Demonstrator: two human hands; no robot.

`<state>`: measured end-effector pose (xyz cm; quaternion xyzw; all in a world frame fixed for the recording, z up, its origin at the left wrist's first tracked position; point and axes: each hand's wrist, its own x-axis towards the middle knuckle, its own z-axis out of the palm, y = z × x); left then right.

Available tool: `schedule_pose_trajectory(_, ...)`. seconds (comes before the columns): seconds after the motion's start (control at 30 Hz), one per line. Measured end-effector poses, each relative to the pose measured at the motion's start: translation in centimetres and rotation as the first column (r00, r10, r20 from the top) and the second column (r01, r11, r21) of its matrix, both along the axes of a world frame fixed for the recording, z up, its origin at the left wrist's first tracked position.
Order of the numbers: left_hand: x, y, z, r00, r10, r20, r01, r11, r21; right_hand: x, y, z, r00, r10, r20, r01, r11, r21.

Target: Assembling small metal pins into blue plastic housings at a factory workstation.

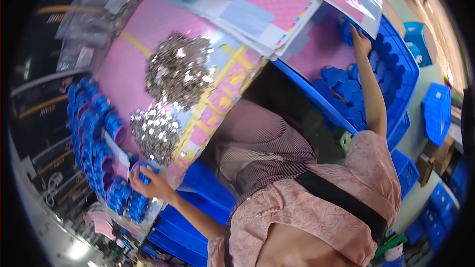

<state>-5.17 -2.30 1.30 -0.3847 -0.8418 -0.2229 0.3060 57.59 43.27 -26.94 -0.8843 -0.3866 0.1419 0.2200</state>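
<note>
The step in hand is apparently handling blue parts on both sides; the next move is probably calling for a secure grip at the crate [307, 88]. The left hand [150, 184] is grasping a blue part [139, 162] beside stacked parts [91, 123]. The right hand [362, 43] is reaching among crate pieces [336, 76]; whether it is gripping one, the view is not showing

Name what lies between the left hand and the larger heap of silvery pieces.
In the head view, a smaller heap of bright silvery pieces lies between the left hand and the larger heap.
</note>
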Motion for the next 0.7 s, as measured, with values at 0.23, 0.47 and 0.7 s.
schedule_pose_trajectory(0.23,2.0,2.1,-0.4,0.985,-0.059,0.161,0.036,0.989,0.14,-9.4,-16.8,16.6,0.748,0.197,-0.634,-0.066,0.972,0.224)
schedule_pose_trajectory(0.47,3.4,7.0,0.7,0.899,-0.266,0.347,0.205,0.958,0.202,-29.9,-17.4,34.9,0.16,0.893,-0.421,-0.634,0.42,0.649)
schedule_pose_trajectory(0.7,4.9,9.8,0.6,0.729,-0.473,0.494,0.383,0.881,0.279,-63.0,-7.9,31.1,0.004,0.941,0.338,-0.947,-0.105,0.304)
